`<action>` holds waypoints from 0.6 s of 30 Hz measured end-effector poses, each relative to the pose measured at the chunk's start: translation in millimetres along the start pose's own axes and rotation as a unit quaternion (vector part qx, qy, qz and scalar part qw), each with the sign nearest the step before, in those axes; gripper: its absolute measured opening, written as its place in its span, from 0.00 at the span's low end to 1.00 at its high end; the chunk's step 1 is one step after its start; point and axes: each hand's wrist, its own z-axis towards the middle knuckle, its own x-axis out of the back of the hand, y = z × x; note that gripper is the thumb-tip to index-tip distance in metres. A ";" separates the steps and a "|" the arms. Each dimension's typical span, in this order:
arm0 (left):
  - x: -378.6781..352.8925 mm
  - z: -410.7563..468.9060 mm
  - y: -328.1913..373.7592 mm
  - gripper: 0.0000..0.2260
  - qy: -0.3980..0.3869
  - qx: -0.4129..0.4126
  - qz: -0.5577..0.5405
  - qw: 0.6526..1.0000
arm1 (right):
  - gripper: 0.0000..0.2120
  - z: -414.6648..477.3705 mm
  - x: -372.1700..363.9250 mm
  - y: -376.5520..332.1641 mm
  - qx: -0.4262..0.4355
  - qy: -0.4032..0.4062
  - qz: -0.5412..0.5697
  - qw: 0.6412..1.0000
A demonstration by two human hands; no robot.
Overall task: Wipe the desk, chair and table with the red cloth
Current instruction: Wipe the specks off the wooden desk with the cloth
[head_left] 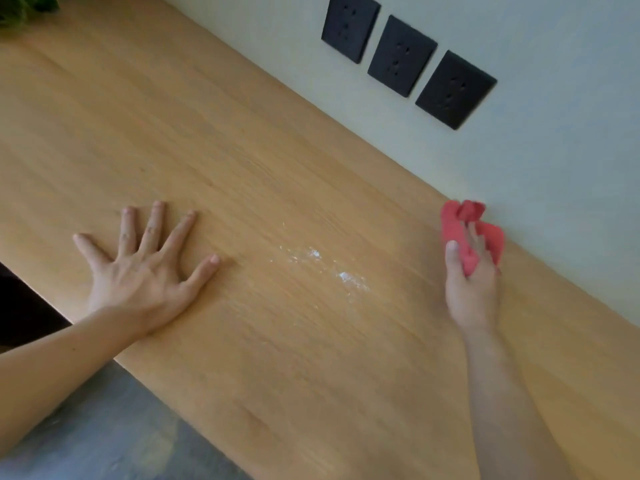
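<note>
A light wooden desk [242, 140] fills most of the view and runs along a pale wall. White powdery specks [322, 265] lie on its middle. My left hand [145, 268] rests flat on the desk, fingers spread, holding nothing. My right hand [471, 282] is over the desk near the wall and grips a crumpled red cloth [457, 226], which bunches out above my fingers close to the wall. The specks lie between my two hands.
Three black wall sockets [403, 55] sit in a row on the wall [519, 150] above the desk. Green leaves of a plant [20, 8] show at the top left corner. Grey floor [104, 427] lies below the desk's near edge.
</note>
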 end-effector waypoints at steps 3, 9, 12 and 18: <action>-4.0 2.1 -4.8 0.36 0.005 -0.002 0.002 1.000 | 0.26 -20.6 -19.7 -1.5 -0.062 -0.136 -0.084 0.985; -5.5 1.8 -1.5 0.36 0.011 -0.001 0.005 1.000 | 0.26 -31.6 -28.0 -10.9 -0.080 -0.155 -0.054 0.983; -2.5 -1.5 0.4 0.37 0.004 -0.001 0.001 1.000 | 0.26 -48.5 -39.4 -23.2 -0.037 -0.175 -0.057 0.982; 4.8 -4.3 5.0 0.40 -0.002 -0.003 -0.007 1.000 | 0.32 -76.1 -68.4 -50.5 0.053 -0.220 -0.092 0.970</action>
